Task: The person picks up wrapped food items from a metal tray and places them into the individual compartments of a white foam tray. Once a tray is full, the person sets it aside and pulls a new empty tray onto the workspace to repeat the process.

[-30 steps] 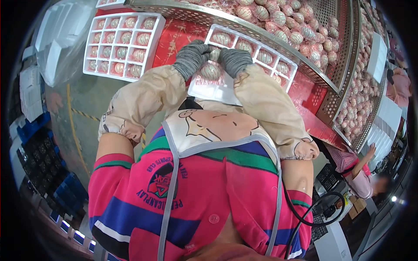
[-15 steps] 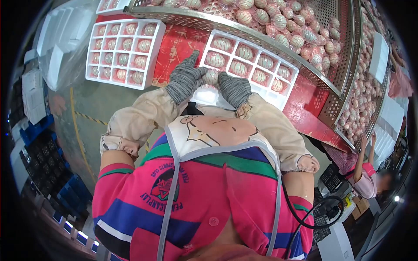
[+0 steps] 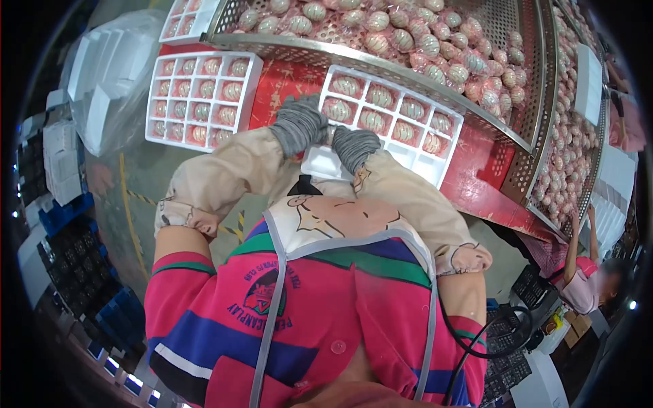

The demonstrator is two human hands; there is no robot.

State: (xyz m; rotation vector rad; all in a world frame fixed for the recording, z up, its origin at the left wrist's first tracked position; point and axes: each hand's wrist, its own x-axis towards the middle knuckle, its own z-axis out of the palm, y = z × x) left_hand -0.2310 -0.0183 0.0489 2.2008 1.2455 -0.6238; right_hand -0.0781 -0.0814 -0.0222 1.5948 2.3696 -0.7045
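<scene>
A white foam tray with square compartments lies on a red surface in front of me. Striped, egg-shaped pieces in clear and pinkish wrap sit in its upper two rows. Along the near row, white compartment floor shows. My left hand, in a grey knit glove, is at the tray's left edge with its fingers curled. My right hand, gloved alike, is closed over the near left compartments, close to the left. Whatever lies between the fingers is hidden.
A filled foam tray stands to the left, with another behind it. Beyond a metal rim, a perforated bin holds many wrapped pieces. Bagged foam trays are far left. Another person works at the right.
The wrapped piece seen between my hands is now out of sight. My right hand has moved left and down over the near compartments; my left fingers have curled in. The view has shifted slightly.
</scene>
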